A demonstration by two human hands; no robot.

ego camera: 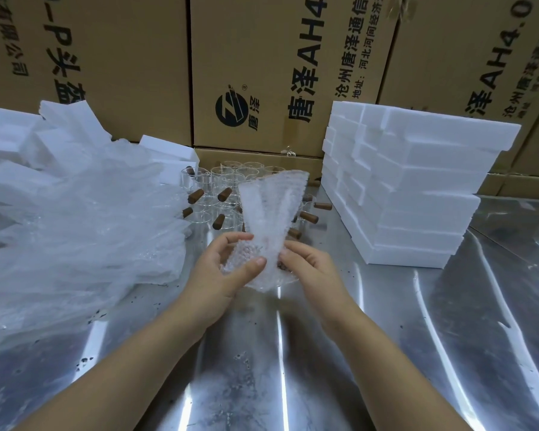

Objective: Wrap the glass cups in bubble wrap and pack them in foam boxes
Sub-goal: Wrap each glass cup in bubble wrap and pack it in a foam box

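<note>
- One shiny metal desk (386,337) fills the near view, streaked with glare, with dark specks (243,362) scattered on it.
- Brown cartons (262,73) with black print wall off the far side; their tops and outer sides are cut off by the frame.
- White foam boxes (417,188) sit stacked on the right of the desk in a neat pile.
- Loose foam pieces (13,141) lie far left, partly buried under crumpled clear plastic sheeting (75,228) that spreads over the left of the desk.
- Glass cups (218,188) cluster far centre between the sheeting and the stack, brown handles (196,195) sticking out. The count is unclear; several are hidden behind the wrap.
- Bubble wrap strip (271,206) is held above the desk at centre, upper end standing up in front of the cups, lower end bundled in both hands.
- Left hand (221,269) grips the lower end, thumb pressed on the front, fingers curled behind.
- Right hand (308,265) pinches the bundle's right edge, fingertips hidden by the wrap.
- Brown spot shows through the wrap by the right fingers; cannot tell whether a cup is inside.
</note>
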